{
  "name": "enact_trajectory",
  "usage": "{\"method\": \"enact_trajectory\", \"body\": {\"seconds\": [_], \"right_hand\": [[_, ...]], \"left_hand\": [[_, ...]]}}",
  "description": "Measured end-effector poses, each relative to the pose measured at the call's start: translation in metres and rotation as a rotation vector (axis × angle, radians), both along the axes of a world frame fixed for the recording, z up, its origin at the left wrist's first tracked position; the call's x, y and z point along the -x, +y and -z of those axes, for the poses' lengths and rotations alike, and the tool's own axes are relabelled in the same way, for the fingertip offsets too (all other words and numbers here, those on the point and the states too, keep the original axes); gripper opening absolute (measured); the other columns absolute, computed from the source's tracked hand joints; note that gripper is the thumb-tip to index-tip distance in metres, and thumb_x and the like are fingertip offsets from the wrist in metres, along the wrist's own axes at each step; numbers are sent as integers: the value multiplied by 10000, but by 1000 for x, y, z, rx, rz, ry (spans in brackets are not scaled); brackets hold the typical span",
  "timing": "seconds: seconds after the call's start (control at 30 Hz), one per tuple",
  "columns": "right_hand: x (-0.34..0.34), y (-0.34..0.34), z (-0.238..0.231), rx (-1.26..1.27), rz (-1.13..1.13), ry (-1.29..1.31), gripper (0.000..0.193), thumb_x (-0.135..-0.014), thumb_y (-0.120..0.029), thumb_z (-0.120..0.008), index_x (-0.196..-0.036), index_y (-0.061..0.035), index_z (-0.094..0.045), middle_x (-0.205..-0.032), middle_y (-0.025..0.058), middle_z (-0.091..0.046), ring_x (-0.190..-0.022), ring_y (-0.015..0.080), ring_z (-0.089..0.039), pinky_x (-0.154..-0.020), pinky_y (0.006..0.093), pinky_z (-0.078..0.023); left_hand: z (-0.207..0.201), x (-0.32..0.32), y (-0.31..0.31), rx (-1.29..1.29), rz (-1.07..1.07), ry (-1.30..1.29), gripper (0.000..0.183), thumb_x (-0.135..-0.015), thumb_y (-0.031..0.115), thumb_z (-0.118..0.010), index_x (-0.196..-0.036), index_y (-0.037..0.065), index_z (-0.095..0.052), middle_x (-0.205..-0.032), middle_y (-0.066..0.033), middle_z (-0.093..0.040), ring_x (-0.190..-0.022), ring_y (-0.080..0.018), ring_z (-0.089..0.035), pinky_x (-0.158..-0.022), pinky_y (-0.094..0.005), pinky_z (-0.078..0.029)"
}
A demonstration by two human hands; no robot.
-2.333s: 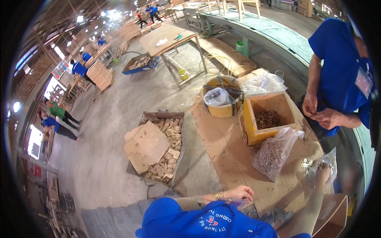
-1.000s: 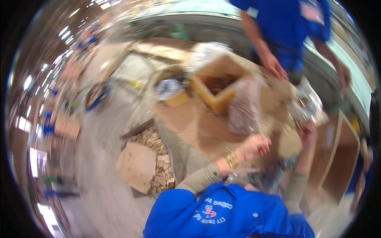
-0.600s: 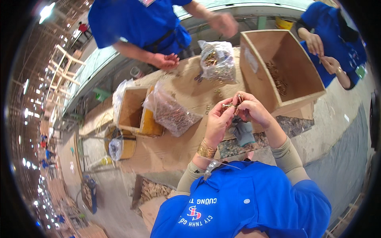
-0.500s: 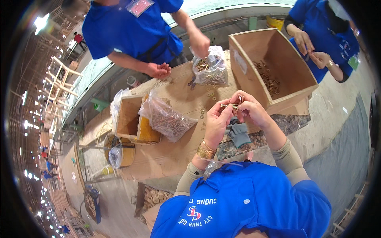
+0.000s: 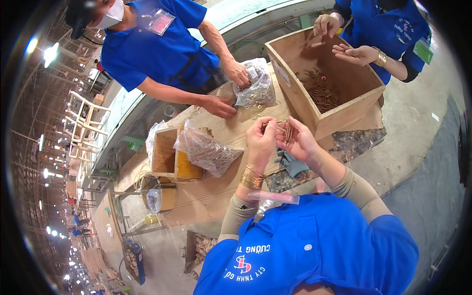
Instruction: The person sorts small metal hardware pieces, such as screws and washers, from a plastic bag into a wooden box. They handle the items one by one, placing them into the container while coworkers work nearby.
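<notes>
Brass-coloured bolts (image 5: 288, 133) point up-frame, held in your curled right hand (image 5: 302, 145), just right of your left hand (image 5: 259, 141), its grip narrowed on more.

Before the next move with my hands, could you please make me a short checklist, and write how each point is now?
1. Left hand curled around some metal fasteners: ok.
2. Right hand close beside it, with fasteners at its fingers: ok.
3. Number of fasteners held: cannot tell; the fingers cover some.
4. Large wooden box free of other hands: not ok; a co-worker's hands are at its far side.
5. Clear plastic bag beside that box free: not ok; another co-worker's hand is at its opening.
6. Gray glove not worn: ok; both hands are bare.
</notes>
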State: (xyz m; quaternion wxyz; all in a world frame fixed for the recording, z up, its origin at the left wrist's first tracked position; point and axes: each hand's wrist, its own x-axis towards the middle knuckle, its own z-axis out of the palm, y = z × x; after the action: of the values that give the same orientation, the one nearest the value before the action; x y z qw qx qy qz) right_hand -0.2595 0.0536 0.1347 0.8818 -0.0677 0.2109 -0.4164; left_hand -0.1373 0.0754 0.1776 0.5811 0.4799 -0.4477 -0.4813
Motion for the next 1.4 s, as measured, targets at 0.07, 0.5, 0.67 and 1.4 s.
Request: {"method": "enact_trajectory", "body": {"seconds": [0.07,0.5,0.67,1.4], "right_hand": [[-8,4,-7,14,34,-95,318,-900,-344,-409,-918,-47,-523,-848,113,-601,-786,193,-582,-729,323,-476],[-38,-2,17,-31,79,47,195,-890,-211,-457,-881,-30,-529,-825,77,-566,-767,206,-575,-697,303,-488],[-38,-6,31,-89,-13,11,166,-882,-190,-452,-919,-45,-524,-801,76,-572,-721,185,-579,-628,307,-502],[-15,-8,0,675,-574,746,123,-761,-134,-610,-827,-34,-581,-644,3,-559,-495,25,-441,-418,174,-311]], "left_hand": [[1,-1,1,-1,-68,75,121,-851,115,-547,-862,-3,-568,-700,5,-558,-597,-19,-490,-509,-151,-385],[29,9,20,91,-269,-458,280,-783,86,-596,-1038,-24,-563,-735,-33,-585,-647,-62,-511,-576,-210,-432],[32,0,35,24,-214,-242,369,-799,50,-572,-1142,-44,-474,-701,10,-528,-608,-26,-463,-524,-170,-385],[60,-66,39,-353,95,472,172,-841,73,-510,-967,-34,-558,-830,-83,-600,-626,-110,-554,-567,-204,-458]]}}
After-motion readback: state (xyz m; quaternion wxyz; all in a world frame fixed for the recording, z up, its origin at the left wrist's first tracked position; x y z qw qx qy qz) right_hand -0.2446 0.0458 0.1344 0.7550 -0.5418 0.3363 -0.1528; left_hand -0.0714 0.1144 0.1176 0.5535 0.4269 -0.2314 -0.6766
